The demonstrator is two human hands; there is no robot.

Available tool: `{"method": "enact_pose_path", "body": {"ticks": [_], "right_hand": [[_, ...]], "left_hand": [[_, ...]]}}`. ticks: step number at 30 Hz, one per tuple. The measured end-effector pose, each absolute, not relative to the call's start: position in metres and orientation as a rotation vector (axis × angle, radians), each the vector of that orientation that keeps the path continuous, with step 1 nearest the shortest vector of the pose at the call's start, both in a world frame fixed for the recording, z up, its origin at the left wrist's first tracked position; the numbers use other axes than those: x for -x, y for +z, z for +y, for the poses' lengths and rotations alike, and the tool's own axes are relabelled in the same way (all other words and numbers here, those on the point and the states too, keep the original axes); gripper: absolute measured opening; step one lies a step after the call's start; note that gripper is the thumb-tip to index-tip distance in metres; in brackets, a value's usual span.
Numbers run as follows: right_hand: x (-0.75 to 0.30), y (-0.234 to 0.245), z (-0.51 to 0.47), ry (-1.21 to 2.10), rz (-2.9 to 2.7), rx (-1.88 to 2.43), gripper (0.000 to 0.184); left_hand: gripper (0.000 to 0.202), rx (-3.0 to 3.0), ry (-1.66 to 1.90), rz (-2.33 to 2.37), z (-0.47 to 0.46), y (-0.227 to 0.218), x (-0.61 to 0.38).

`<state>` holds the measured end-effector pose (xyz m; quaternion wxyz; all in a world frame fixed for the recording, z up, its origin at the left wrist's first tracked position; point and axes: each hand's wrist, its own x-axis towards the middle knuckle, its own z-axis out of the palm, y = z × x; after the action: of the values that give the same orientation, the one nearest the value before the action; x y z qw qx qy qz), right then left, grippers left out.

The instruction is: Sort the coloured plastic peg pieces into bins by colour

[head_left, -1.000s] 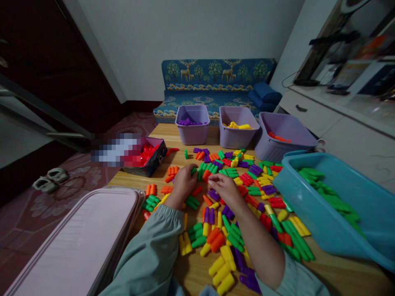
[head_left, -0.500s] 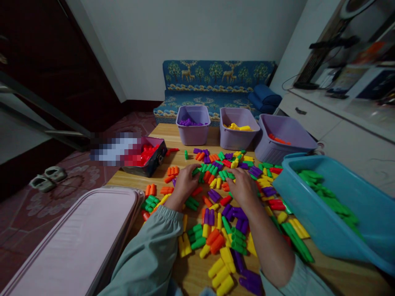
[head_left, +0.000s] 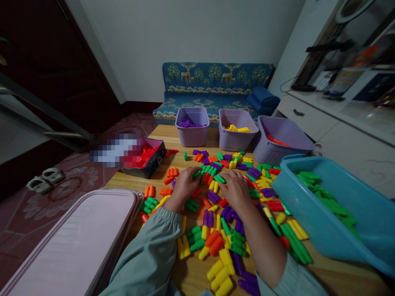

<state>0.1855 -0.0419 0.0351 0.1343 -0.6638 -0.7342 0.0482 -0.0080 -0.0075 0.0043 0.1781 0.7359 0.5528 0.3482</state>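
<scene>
Bullet-shaped plastic building blocks (head_left: 213, 197) in green, yellow, purple, orange and red lie scattered, many joined in small rows. My left hand (head_left: 186, 187) is closed, with a green block (head_left: 196, 174) at its thumb and fingertips. Close by, to the right, my right hand (head_left: 235, 190) pinches another green block (head_left: 219, 179). A joined row of green blocks (head_left: 209, 169) lies between the two hands. Under my right hand, some blocks are hidden.
Three lilac bins (head_left: 193, 137) line the table's far side, holding purple, yellow and orange blocks. A blue-green tub (head_left: 324, 242) with green blocks stands right. At left are a dark box (head_left: 157, 158) of red pieces and a pink lid (head_left: 77, 238). Behind is a patterned sofa (head_left: 210, 96).
My right hand has moved left, carrying its green block closer to my left hand. My left hand has barely shifted. The view has tilted slightly.
</scene>
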Motion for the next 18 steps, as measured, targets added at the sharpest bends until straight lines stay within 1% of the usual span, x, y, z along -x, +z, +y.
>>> {"method": "enact_pose_path", "body": {"ticks": [4,7,9,11,15,18], "right_hand": [[-0.185,0.026,-0.042,0.128,-2.107,1.913,0.039],[-0.185,0.018,-0.041,0.186,-2.162,1.823,0.049],[-0.185,0.015,-0.040,0.242,-2.192,1.762,0.052],[-0.185,0.015,-0.039,0.280,-2.200,1.720,0.049],[-0.183,0.018,-0.038,0.272,-2.206,1.675,0.038],[-0.182,0.021,-0.039,0.244,-2.220,1.675,0.036]], "left_hand": [[0.039,-2.135,0.885,1.581,-0.010,0.010,0.008],[0.032,-2.196,0.780,1.602,-0.013,0.015,0.008],[0.024,-2.229,0.725,1.623,-0.016,0.017,0.008],[0.020,-2.265,0.672,1.633,-0.018,0.020,0.007],[0.023,-2.276,0.612,1.666,-0.019,0.021,0.007],[0.023,-2.255,0.614,1.721,-0.019,0.020,0.008]]}}
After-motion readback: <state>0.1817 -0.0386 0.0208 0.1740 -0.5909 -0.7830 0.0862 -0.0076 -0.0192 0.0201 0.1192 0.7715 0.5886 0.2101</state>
